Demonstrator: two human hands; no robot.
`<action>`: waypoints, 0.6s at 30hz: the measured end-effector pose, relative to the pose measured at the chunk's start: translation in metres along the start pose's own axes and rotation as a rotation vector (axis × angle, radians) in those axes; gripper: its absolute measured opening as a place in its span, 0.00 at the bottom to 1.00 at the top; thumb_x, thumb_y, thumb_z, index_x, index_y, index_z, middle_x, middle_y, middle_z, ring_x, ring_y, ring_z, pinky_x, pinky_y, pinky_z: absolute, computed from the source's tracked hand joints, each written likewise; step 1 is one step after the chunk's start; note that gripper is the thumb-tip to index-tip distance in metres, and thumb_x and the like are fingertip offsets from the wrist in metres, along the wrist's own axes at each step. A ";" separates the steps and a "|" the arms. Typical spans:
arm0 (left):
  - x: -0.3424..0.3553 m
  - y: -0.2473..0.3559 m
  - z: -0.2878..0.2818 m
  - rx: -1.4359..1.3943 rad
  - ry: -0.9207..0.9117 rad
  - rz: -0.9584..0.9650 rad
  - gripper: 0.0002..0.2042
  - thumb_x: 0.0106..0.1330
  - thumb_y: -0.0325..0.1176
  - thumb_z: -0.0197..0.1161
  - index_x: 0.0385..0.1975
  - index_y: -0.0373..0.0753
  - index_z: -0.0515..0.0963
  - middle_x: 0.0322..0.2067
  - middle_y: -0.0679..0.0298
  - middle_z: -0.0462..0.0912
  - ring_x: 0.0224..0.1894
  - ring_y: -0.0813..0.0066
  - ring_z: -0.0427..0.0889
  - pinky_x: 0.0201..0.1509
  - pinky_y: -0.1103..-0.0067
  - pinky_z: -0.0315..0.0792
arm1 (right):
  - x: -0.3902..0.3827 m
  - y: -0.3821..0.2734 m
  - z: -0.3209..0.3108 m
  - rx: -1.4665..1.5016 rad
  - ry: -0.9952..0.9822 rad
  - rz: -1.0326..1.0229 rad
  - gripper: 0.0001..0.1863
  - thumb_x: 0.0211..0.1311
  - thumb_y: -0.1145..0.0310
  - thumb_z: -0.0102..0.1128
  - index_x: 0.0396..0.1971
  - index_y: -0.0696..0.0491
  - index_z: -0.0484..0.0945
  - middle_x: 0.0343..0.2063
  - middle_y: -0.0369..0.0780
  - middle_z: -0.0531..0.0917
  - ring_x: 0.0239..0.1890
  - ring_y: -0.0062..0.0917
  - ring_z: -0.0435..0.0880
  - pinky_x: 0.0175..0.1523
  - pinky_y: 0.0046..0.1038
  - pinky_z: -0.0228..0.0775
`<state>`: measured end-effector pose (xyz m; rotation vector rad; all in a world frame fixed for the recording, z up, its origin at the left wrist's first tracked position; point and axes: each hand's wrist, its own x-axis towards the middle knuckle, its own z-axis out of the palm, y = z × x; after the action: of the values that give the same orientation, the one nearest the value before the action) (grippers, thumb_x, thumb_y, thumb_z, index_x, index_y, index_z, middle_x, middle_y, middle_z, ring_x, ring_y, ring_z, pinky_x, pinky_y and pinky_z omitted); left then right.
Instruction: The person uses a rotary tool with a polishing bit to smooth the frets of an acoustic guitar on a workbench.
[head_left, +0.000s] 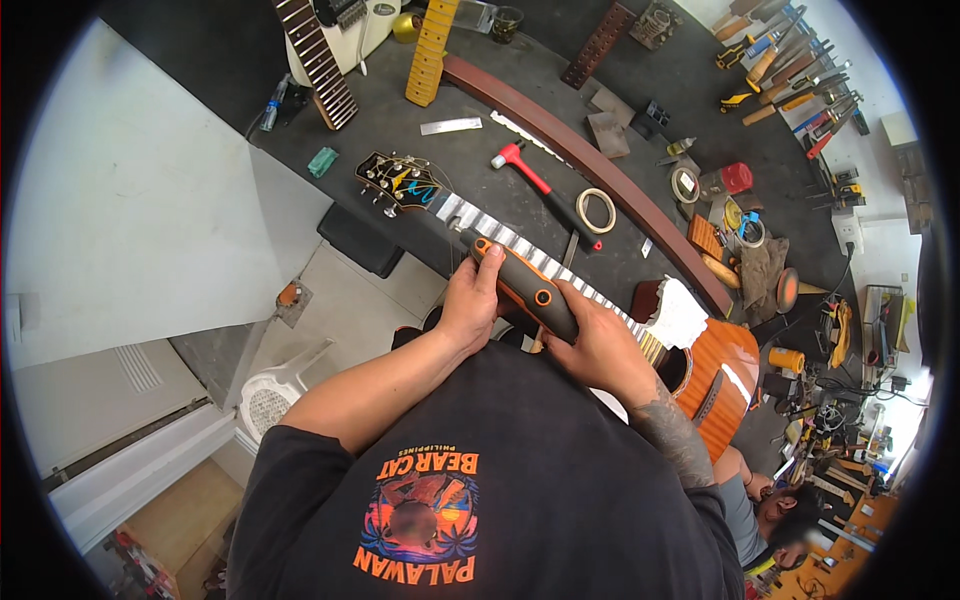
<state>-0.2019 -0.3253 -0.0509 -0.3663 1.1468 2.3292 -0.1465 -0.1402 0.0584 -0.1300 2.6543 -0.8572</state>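
Both of my hands hold a dark grey and orange rotary tool [527, 283] above the neck of an acoustic guitar. My left hand [468, 304] closes around its front part, with the thumb on top. Its rear end sits in my right hand [600, 343], fingers wrapped over it. The tool's narrow tip points toward the headstock [393, 184], close to the fretboard [510, 237], which is striped with silvery bands. I cannot tell whether the tip touches it. White paper [678, 316] covers part of the orange-brown guitar body [735, 357] near the soundhole.
Beyond the neck, a red-headed hammer [530, 178], a tape roll [596, 211] and a metal ruler [451, 126] lie on the dark bench. A long brown bar [590, 165] crosses behind them. Another person [765, 510] is at lower right; a white stool [278, 392] stands left.
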 end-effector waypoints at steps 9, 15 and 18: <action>0.005 0.009 0.010 0.004 -0.032 -0.057 0.22 0.77 0.48 0.64 0.57 0.37 0.72 0.51 0.61 0.81 0.54 0.71 0.84 0.58 0.69 0.82 | 0.022 0.016 -0.015 -0.029 0.072 -0.032 0.37 0.54 0.65 0.73 0.67 0.52 0.75 0.40 0.53 0.87 0.42 0.49 0.88 0.48 0.45 0.80; 0.016 0.012 0.008 0.063 0.013 -0.060 0.23 0.77 0.48 0.64 0.57 0.34 0.74 0.52 0.58 0.83 0.55 0.68 0.84 0.64 0.67 0.79 | 0.040 0.018 -0.024 0.012 -0.022 -0.011 0.37 0.54 0.70 0.74 0.66 0.55 0.74 0.43 0.54 0.87 0.46 0.49 0.89 0.51 0.41 0.80; 0.015 0.015 0.010 0.072 0.066 -0.055 0.25 0.75 0.50 0.66 0.57 0.34 0.75 0.52 0.57 0.83 0.55 0.68 0.84 0.62 0.68 0.79 | 0.046 0.023 -0.022 0.047 -0.039 -0.026 0.37 0.54 0.69 0.74 0.66 0.55 0.74 0.43 0.54 0.88 0.46 0.48 0.89 0.51 0.41 0.81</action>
<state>-0.2228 -0.3200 -0.0413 -0.4460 1.2333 2.2365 -0.1965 -0.1183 0.0485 -0.1688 2.6004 -0.9150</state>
